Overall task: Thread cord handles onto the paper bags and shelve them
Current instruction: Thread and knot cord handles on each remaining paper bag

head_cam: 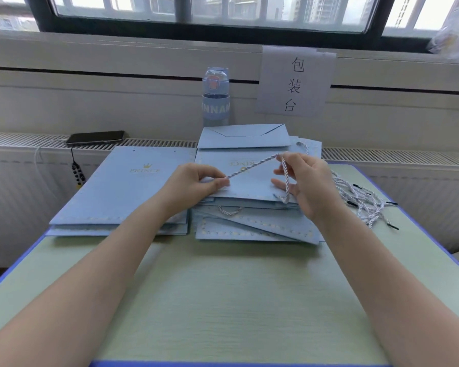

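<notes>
Your left hand (196,181) pinched one end of the cord (252,165) between thumb and forefinger, fingers curled in. Your right hand (310,186) pinched the same cord at its bend, held above the top bag (249,189) of the right-hand stack. Both grips were narrow and closed on the cord.

The taut span ran on a diagonal, low at your left hand and rising away to your right hand. From the bend the cord dropped straight toward you and met the bag at its near edge, just beside your right palm. That end appeared to be seated in a hole there, though the hole itself could not be made out.

The bag lay flat with its printing upside down to you, so its mouth edge faced you. The free end sat at your left hand, over the left part of that near edge. In my judgement the left hand was the nearer for the second hole, which was not visible.

Loose cords (361,200) lay on the table (223,287) to your right. A second stack of bags (122,192) lay to the left.
</notes>
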{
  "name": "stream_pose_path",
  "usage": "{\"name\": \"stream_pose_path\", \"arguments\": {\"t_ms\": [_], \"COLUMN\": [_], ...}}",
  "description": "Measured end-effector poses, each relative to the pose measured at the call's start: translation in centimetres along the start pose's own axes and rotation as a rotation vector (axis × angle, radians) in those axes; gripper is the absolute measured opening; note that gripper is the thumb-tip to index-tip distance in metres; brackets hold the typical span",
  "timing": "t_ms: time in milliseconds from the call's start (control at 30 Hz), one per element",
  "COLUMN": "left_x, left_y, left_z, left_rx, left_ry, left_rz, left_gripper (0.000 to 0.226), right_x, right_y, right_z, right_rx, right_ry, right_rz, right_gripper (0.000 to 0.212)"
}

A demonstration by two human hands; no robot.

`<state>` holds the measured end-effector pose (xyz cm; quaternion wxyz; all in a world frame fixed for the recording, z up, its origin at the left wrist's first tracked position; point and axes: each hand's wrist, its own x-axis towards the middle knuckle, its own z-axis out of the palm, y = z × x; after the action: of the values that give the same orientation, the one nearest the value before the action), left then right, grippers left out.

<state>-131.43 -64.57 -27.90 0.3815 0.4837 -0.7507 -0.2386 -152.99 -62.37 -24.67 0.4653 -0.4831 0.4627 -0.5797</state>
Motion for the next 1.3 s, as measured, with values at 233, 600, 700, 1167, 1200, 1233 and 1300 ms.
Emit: {"name": "stream_pose_path", "arguments": {"t_ms": [233, 600, 700, 1167, 1200, 1233, 1300], "left_x": [-0.1, -0.1, 0.0, 0.2, 0.4, 0.6, 0.9], "left_y": [-0.1, -0.5, -0.5, 0.1, 0.1, 0.1, -0.2], "left_z": [0.0, -0.5, -0.3, -0.5, -0.4, -0.3, -0.4], "left_rx": [-0.002, 0.088, 0.102, -0.022, 0.009, 0.052, 0.136], "left_ry": [0.059, -0.020, 0.046, 0.081, 0.161, 0.252, 0.398], "left_rz": [0.043, 0.003, -0.019, -0.142, -0.185, -0.232, -0.297], "left_gripper": [0.034, 0.025, 0.009, 0.010, 0.011, 0.011, 0.011], "right_x": [1.4, 1.7, 1.6, 1.7, 1.8, 1.8, 1.9], "right_y": [0.3, -0.3, -0.6, -0.1, -0.2, -0.3, -0.4], "right_z": [-3.3, -7.1, -7.0, -6.5, -6.6, -6.6, -6.7], "right_rx": [-0.808, -0.971, -0.897, -0.335, -0.314, -0.283, -0.156], "right_ry": [0.035, -0.580, -0.547, -0.322, -0.334, -0.357, -0.433], "right_rz": [-0.421, -0.109, -0.168, -0.277, -0.281, -0.274, -0.205], "right_gripper": [0.040, 0.067, 0.049, 0.014, 0.014, 0.013, 0.022]}}
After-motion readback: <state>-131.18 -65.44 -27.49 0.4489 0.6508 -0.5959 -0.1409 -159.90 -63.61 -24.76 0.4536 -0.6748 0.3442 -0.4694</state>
